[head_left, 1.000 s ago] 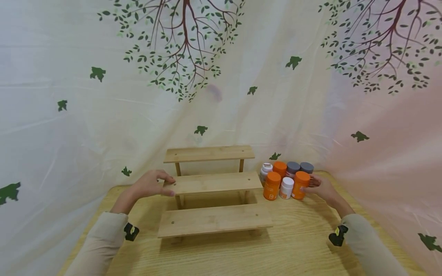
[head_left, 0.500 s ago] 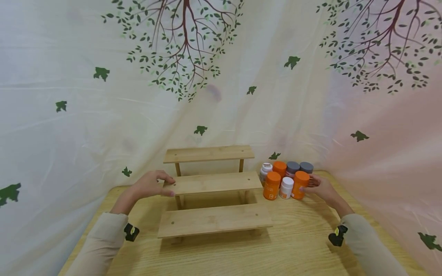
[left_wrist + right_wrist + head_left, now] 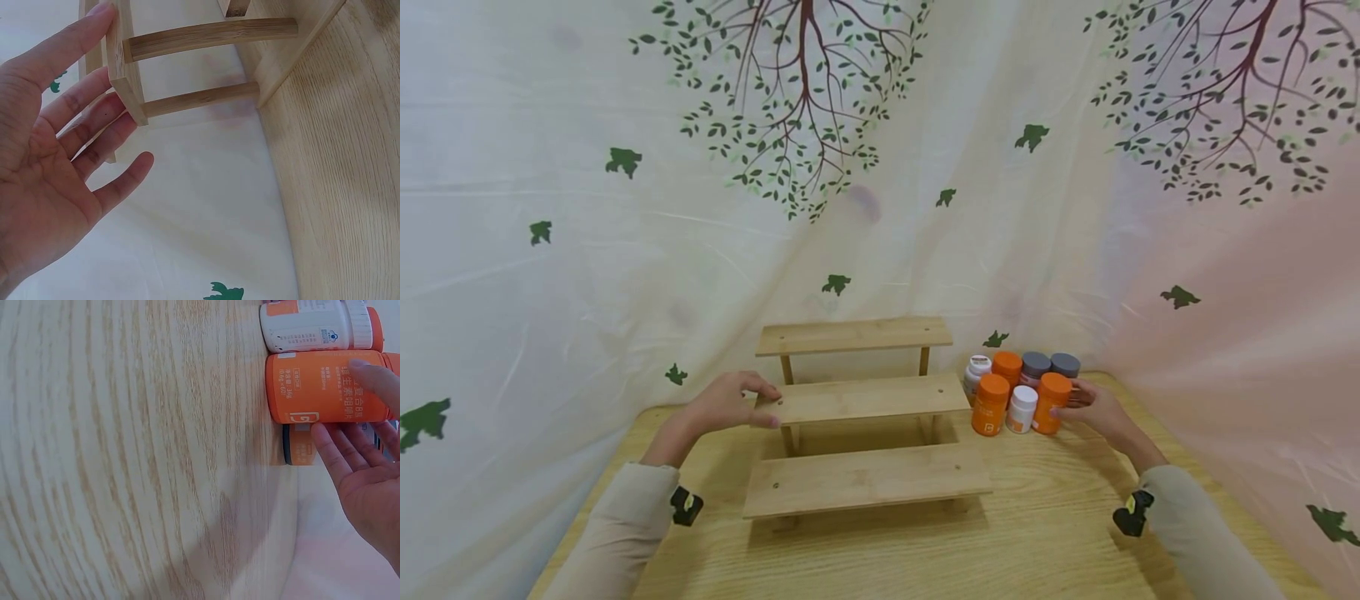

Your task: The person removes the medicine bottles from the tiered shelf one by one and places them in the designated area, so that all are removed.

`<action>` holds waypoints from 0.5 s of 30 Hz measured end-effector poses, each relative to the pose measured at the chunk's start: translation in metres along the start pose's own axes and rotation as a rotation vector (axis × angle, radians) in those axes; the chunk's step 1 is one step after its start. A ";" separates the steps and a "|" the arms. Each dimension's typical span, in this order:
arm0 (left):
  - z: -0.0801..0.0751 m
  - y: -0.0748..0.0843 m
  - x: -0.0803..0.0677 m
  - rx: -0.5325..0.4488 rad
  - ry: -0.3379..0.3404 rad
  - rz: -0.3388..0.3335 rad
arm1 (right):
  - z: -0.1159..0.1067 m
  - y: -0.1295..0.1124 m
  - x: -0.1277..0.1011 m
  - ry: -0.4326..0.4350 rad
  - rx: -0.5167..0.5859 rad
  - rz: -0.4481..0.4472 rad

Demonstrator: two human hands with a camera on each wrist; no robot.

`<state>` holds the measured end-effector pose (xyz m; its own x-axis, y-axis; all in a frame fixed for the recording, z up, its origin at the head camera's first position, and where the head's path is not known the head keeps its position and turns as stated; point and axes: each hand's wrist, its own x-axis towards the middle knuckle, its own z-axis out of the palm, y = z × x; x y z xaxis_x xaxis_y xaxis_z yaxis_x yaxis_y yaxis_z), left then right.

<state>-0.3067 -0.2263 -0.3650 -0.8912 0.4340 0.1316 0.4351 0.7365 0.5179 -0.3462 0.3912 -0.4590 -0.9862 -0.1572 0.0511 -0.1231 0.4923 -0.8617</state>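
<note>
A three-tier wooden display stand (image 3: 865, 479) occupies the middle of the table. At the left end of its middle shelf (image 3: 861, 400), my left hand (image 3: 726, 402) holds the board between thumb and fingers, the little finger (image 3: 128, 184) sticking out free in the left wrist view. To the right of the stand, my right hand (image 3: 1101, 410) grips an upright orange vitamin bottle (image 3: 1051, 406). The right wrist view shows the thumb on the label of this orange bottle (image 3: 325, 387) and the fingers along its other side, partly hidden.
Close beside the held bottle stand a small white bottle (image 3: 1022, 410) and another orange bottle (image 3: 990, 406). Behind them are a white bottle (image 3: 977, 372), an orange bottle (image 3: 1007, 365) and two grey-capped ones (image 3: 1036, 364). A printed curtain (image 3: 880, 250) hangs behind the wooden table (image 3: 880, 558).
Both hands, the stand and the bottles keep their places. Only the head view has shifted very slightly.
</note>
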 end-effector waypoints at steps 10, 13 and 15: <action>0.001 0.002 0.002 -0.011 -0.008 0.005 | -0.010 -0.001 -0.001 0.042 -0.014 -0.033; 0.001 0.001 0.001 -0.009 -0.006 -0.012 | -0.018 -0.005 0.000 0.044 -0.041 -0.050; 0.001 0.000 0.000 -0.009 -0.004 -0.017 | -0.023 -0.013 -0.001 0.050 -0.061 -0.056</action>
<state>-0.3067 -0.2252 -0.3660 -0.8980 0.4234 0.1196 0.4188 0.7393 0.5274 -0.3466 0.4049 -0.4365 -0.9817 -0.1441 0.1244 -0.1831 0.5355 -0.8245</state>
